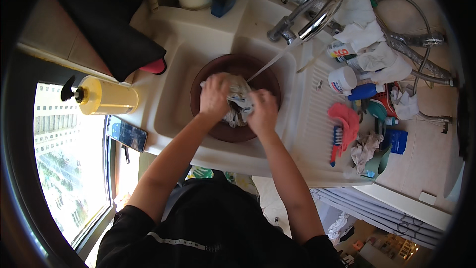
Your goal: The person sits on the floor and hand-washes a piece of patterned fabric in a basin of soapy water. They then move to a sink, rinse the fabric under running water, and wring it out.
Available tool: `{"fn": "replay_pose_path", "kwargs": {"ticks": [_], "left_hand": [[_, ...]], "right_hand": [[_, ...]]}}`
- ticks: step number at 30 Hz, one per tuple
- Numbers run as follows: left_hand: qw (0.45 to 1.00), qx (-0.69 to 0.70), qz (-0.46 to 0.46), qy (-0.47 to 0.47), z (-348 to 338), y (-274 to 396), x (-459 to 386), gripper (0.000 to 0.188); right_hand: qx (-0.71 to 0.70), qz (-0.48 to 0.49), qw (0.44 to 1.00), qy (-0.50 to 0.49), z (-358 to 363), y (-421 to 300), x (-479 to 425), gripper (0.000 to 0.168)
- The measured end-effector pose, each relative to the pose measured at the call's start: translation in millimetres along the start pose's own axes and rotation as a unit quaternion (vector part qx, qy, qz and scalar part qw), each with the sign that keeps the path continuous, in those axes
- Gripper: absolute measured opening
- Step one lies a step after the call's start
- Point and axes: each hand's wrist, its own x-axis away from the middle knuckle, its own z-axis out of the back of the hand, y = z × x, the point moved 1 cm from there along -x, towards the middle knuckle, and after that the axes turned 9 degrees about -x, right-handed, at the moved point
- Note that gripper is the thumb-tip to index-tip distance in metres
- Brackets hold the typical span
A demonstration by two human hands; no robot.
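A wet, light-coloured cloth [238, 89] lies bunched in a dark red basin [238, 134], which stands in a white sink [173, 100]. My left hand [215, 98] is on the cloth's left side and my right hand [263, 109] on its right side, both with fingers bent around it and a little blurred. Water runs from a chrome faucet [316, 26] at the upper right in a slanting stream and meets the cloth between my hands.
Left of the sink are a yellow pump bottle [111, 95], a phone [127, 134] and a hanging black cloth [108, 26]. On the right, the ribbed drainboard [312, 119] bears a scrubbing brush [336, 141], a pink cloth [344, 121], a white tub [342, 79] and several bottles.
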Motion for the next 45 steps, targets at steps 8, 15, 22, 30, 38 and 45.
{"fn": "replay_pose_path", "kwargs": {"ticks": [8,15,22,30,38,45], "left_hand": [[0.972,-0.152,0.065,-0.164,-98.3,0.3,24.0,0.072],[0.994,-0.023,0.037,-0.095,-126.7,-37.7,16.2,0.068],[0.922,0.176,0.210,-0.272,-86.1,-46.9,-4.5,0.048],[0.986,0.061,0.157,-0.010,-6.1,-43.5,32.5,0.042],[0.904,0.077,0.373,-0.193,-20.5,-76.4,56.1,0.045],[0.923,0.093,0.336,-0.166,14.4,-57.3,41.4,0.042]], "right_hand": [[0.138,-0.084,0.964,-0.212,-105.9,46.1,8.0,0.096],[0.011,-0.116,0.959,-0.259,-114.7,66.5,-2.8,0.094],[-0.127,-0.211,0.910,-0.335,-55.9,73.7,-38.0,0.077],[-0.062,-0.066,0.994,-0.061,-6.8,50.8,-16.3,0.055],[0.201,-0.047,0.973,0.099,-27.9,55.1,-28.3,0.055],[0.109,-0.133,0.983,-0.059,-14.9,100.0,-35.5,0.064]]}}
